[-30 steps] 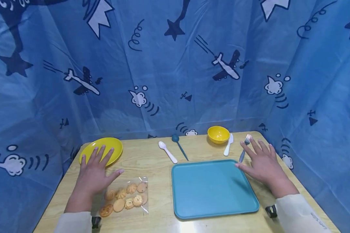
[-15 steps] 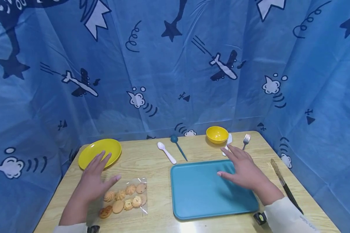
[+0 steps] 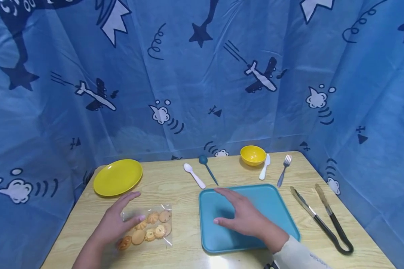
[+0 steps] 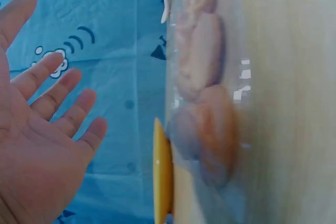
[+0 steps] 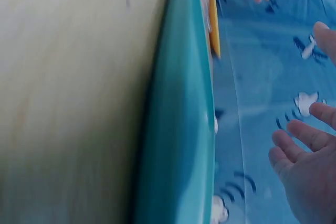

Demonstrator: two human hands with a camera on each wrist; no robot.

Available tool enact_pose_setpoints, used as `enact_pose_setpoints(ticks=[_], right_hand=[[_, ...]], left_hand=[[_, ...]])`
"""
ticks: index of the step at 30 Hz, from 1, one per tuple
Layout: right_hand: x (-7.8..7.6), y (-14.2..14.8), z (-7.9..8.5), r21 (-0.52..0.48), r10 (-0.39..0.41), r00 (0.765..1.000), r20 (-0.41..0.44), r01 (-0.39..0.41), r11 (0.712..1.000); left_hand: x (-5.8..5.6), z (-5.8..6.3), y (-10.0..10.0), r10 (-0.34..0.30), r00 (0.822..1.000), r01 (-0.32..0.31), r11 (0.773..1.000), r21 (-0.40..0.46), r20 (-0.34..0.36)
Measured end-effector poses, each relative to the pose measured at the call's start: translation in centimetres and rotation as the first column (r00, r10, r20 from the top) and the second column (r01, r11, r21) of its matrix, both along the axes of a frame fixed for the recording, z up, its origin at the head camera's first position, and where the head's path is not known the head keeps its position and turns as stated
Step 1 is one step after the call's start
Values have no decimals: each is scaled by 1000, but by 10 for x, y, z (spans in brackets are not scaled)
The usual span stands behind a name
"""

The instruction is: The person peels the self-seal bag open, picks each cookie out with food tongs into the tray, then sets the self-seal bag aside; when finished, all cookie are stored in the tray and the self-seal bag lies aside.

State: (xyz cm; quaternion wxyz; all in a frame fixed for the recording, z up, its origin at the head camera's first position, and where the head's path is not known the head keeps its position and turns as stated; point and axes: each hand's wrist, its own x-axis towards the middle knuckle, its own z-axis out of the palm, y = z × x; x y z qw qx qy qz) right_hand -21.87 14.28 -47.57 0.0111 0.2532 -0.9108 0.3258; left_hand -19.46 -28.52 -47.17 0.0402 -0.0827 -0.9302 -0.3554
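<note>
My left hand hovers over the left part of a clear bag of cookies, thumb and fingers spread apart with nothing between them. In the left wrist view, the palm of that hand shows beside the bag. My right hand is above a teal rectangular tray, its fingers extended and holding nothing. The right wrist view shows that hand apart from the tray's edge. Part of the cookie bag is hidden behind the left hand.
A yellow plate lies at the back left. Along the back are a white spoon, a dark teal spoon, a yellow bowl, a white knife and a fork. Black-handled tongs lie spread at the right.
My right hand has swept left from near the fork to over the tray, uncovering the fork and tongs. My left hand has drawn back from the plate toward the cookie bag.
</note>
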Motion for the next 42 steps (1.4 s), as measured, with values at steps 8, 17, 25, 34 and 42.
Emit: enact_pose_setpoints(ticks=[8, 17, 25, 34, 42], right_hand=[[10, -48, -12, -2, 121, 991, 54, -122, 993], [21, -89, -19, -32, 214, 977, -12, -215, 976], [27, -125, -25, -46, 275, 961, -37, -277, 960], [30, -150, -34, 32, 248, 968, -39, -247, 968], [30, -165, -44, 156, 253, 966, -53, -242, 958]], left_hand=[[8, -15, -5, -28, 993, 13, 991, 137, 112], [5, -35, -15, -14, 970, -27, 986, 166, 244], [-1, -42, -23, -34, 964, -9, 987, 160, 265], [-2, -52, -29, -107, 966, 72, 986, 150, 237], [-6, -60, -31, -122, 961, 99, 990, 106, 247]])
